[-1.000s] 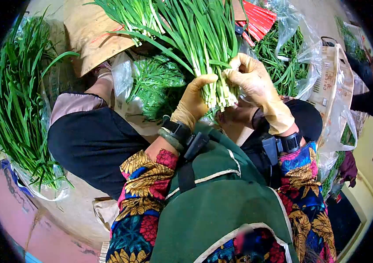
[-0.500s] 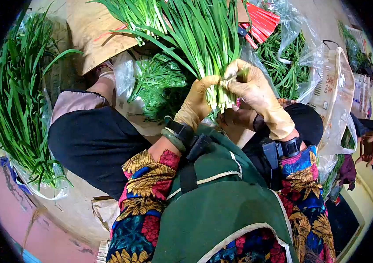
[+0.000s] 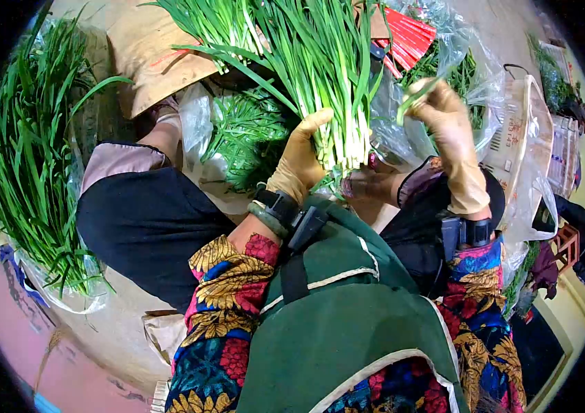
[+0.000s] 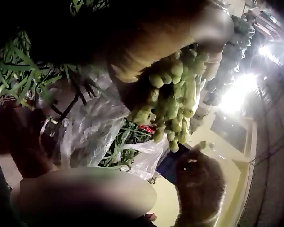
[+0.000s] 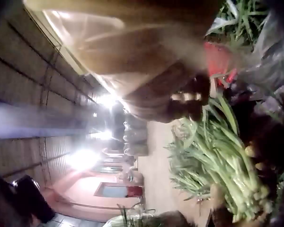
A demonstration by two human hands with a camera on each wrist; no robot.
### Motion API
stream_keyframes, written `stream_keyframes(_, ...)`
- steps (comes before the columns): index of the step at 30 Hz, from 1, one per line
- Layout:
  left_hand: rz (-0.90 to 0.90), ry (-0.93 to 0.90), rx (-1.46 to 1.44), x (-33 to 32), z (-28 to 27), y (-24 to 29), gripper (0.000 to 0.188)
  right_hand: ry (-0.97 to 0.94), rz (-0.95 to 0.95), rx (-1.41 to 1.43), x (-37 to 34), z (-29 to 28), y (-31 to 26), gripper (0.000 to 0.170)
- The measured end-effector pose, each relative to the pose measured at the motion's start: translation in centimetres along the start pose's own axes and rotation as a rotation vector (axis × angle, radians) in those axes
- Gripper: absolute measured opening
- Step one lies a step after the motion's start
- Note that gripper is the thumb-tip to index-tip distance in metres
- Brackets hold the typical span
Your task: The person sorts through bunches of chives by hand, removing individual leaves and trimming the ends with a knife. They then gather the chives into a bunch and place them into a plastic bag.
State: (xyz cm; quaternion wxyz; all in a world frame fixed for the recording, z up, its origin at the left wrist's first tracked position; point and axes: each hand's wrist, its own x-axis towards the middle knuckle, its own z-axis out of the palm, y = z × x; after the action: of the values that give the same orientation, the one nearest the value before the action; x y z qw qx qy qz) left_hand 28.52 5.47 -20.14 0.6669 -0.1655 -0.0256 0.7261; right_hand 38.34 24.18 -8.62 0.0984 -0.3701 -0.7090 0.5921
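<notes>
My gloved left hand [image 3: 298, 155] grips a bunch of garlic chives [image 3: 327, 89] near its pale stem ends, thumb across the front. The long green leaves fan away from me. In the left wrist view the rounded white ends [image 4: 173, 109] stick out past the glove. Off to the right of the bunch, my gloved right hand [image 3: 449, 127] is raised and pinches a loose green leaf [image 3: 416, 102] between thumb and fingers. From the right wrist view, the bunch [image 5: 227, 165] shows apart from that hand.
Another bunch of chives [image 3: 220, 27] lies on a board [image 3: 148, 55] ahead, near red strips [image 3: 406, 38]. A plastic bag of greens [image 3: 247, 134] sits between my legs. At left is a large pile of chives [image 3: 27, 165]; at right, a bag-lined crate [image 3: 516, 131].
My right hand has left the stems and moved right and up, carrying a loose leaf away from the bunch. My left hand keeps its grip in nearly the same place.
</notes>
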Motion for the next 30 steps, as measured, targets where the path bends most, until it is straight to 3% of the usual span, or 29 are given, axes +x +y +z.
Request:
stream_keyframes(2, -0.029, -0.113, -0.073, 0.1, 0.2, 0.2, 0.055, -0.347, 0.076, -0.960, -1.1, 0.4, 1.0, 0.013)
stream_keyframes(3, 0.095, 0.016, 0.129, 0.1, 0.2, 0.1, 0.055, -0.269, 0.020, -0.887, -1.0, 0.6, 1.4, 0.013)
stream_keyframes(4, 0.098, 0.002, 0.021, 0.1, 0.5, -0.2, 0.054, -0.196, -0.035, -0.814, -0.8, 1.2, 1.3, 0.014)
stream_keyframes(6, 0.118, 0.015, 0.158, 0.2, 0.3, -0.1, 0.051, -0.047, -0.027, -0.532, -0.7, 2.0, 0.5, 0.016)
stream_keyframes(8, 0.119, -0.058, 0.059, 0.2, 0.7, -0.4, 0.048, -0.132, -0.070, -0.246, -1.0, 3.3, -2.0, 0.020)
stream_keyframes(10, 0.116, 0.032, 0.039, 0.4, 0.0, -0.5, 0.048, -0.279, -0.079, -0.338, -1.3, 4.6, -1.6, 0.027)
stream_keyframes(12, 0.091, 0.135, 0.044, 0.2, 0.4, -0.5, 0.047, -0.313, -0.205, -0.949, -1.8, 6.5, -1.8, 0.027)
stream_keyframes(14, 0.086, 0.037, 0.002, 0.2, 0.3, -0.4, 0.046, -0.228, -0.205, -1.080, -1.6, 8.1, 0.1, 0.036)
stream_keyframes(19, 0.127, 0.065, 0.095, 0.3, -0.5, -0.6, 0.046, -0.236, -0.145, -1.039, -0.5, 8.0, 1.4, 0.027)
stream_keyframes(20, 0.136, 0.110, 0.100, 0.5, -0.7, -0.6, 0.046, -0.229, -0.126, -1.053, -0.5, 8.1, 1.2, 0.037)
stream_keyframes(26, 0.076, 0.138, 0.029, 0.4, -1.3, -0.6, 0.043, -0.233, -0.321, -1.045, -0.7, 7.9, 1.8, 0.024)
stream_keyframes(28, 0.381, -0.066, 0.572, 0.0, -2.0, -1.4, 0.058, -0.236, -0.342, -1.038, -0.9, 7.9, 1.9, 0.021)
stream_keyframes(29, 0.450, -0.049, 0.756, -0.1, -2.1, -1.3, 0.063, -0.255, -0.426, -1.002, -0.9, 7.6, 2.2, 0.018)
stream_keyframes(30, 0.446, -0.064, 0.711, -0.2, -2.1, -1.4, 0.066, -0.290, -0.398, -0.958, -1.1, 7.5, 2.2, 0.017)
